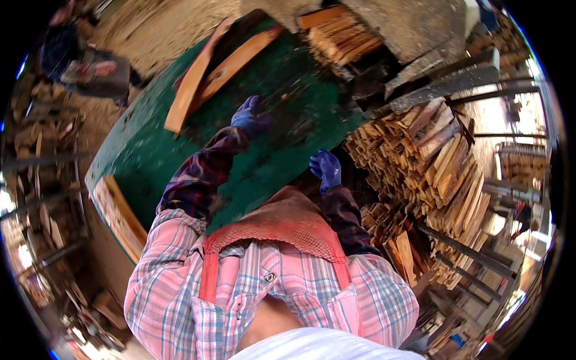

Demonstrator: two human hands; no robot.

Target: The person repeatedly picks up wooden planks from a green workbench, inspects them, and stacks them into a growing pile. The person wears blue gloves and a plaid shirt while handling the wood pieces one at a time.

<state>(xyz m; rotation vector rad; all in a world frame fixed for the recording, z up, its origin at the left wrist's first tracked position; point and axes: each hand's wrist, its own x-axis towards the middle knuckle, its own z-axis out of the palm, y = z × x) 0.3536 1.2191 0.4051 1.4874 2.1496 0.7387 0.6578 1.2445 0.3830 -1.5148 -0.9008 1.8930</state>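
Observation:
My left hand (pixel 250 117), in a blue glove, reaches out flat over the green table top (pixel 150 150) with its fingers apart and nothing in it. Just ahead of it to the left lie two long wooden planks (pixel 207 75) side by side on the green surface. My right hand (pixel 326 168), also blue-gloved, hovers at the table's right edge with fingers spread and empty, close to a big stack of split wood strips (pixel 435 162). I wear a pink plaid shirt with a reddish mesh apron.
More cut wood (pixel 339 39) is piled at the table's far end beside a grey concrete block (pixel 414 24). Metal bars (pixel 456 90) run over the stacks at right. Another person (pixel 78 63) crouches at far left. Wood scraps litter the ground at left.

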